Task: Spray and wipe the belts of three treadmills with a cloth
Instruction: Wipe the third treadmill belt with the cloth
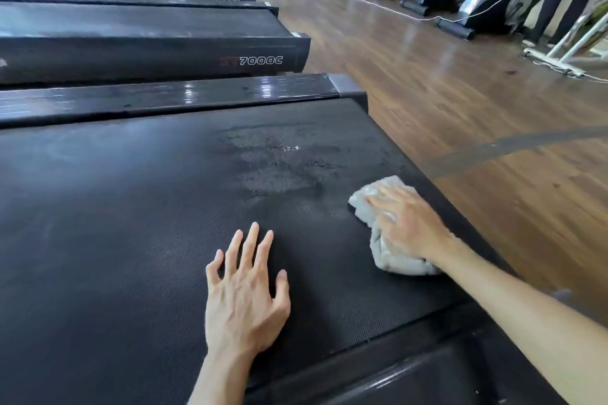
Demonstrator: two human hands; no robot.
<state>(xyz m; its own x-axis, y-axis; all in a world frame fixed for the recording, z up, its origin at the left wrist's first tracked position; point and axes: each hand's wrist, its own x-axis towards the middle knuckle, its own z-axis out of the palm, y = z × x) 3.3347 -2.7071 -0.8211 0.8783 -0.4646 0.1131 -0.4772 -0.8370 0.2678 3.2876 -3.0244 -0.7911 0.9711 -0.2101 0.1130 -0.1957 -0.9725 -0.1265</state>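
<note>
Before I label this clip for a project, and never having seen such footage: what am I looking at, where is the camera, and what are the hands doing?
The one picture comes from a camera worn on a person's head, looking down at their own bare hands. They lean over a black treadmill belt in a gym. The left hand rests flat on the belt, fingers spread, holding nothing. The right hand presses a pale cloth near the belt's end. A wet patch of spray lies beyond it. More treadmills stand behind.
</note>
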